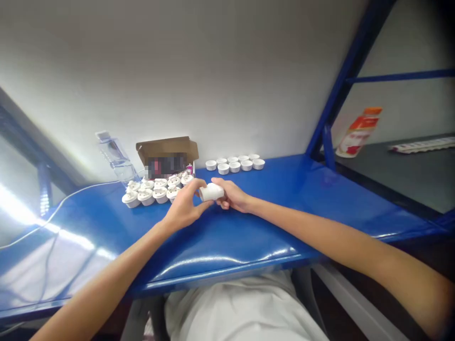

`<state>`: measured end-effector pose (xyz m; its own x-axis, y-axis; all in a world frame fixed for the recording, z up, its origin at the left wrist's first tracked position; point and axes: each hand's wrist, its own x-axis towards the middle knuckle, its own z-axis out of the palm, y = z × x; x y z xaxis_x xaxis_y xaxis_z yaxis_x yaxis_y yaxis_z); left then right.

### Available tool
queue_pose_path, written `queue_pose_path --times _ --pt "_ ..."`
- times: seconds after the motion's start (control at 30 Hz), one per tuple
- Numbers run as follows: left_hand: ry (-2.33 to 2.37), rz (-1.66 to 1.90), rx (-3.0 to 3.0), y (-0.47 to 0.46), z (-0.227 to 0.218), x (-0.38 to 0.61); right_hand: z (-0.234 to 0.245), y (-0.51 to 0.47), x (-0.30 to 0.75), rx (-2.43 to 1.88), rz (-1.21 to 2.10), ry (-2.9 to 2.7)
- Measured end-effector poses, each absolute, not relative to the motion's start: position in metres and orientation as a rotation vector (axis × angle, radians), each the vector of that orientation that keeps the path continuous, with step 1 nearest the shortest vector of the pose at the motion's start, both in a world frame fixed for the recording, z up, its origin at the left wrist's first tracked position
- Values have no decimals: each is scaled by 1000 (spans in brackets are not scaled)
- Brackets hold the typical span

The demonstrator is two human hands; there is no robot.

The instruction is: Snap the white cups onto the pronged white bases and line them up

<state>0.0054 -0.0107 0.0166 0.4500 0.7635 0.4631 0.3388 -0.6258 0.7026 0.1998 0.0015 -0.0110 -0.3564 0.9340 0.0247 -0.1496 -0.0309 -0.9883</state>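
Between both hands, above the blue tabletop, a short white plastic cylinder (212, 192) lies on its side. My right hand (232, 195) is closed around its right end. My left hand (187, 204) curves about the left end, with the index finger above and the thumb below; its contact with the cylinder is partly hidden. Just behind my left hand stand several round white plastic cups with fittings on top (145, 195), some of them covered by the hand. Farther back and to the right, several small white open cups (234, 166) stand in two rows.
An open cardboard box (167, 144) with blurred contents sits against the wall. A clear bottle (119, 158) stands on its left, and a white cable (64, 201) runs leftward. The blue table (284, 189) meets a dark shelf with an orange-capped bottle (359, 133) at the right.
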Motion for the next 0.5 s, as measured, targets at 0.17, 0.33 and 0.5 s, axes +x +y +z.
queue_pose_path --times 0.17,0.33,0.5 --pt "946 1067 1944 -12 15 9 -13 1 198 -873 1506 -1348" --pt "942 917 1890 -8 12 8 -16 2 195 -858 1449 -1296" --pt "921 1168 2123 -8 13 6 -16 2 195 -842 1472 -1295"
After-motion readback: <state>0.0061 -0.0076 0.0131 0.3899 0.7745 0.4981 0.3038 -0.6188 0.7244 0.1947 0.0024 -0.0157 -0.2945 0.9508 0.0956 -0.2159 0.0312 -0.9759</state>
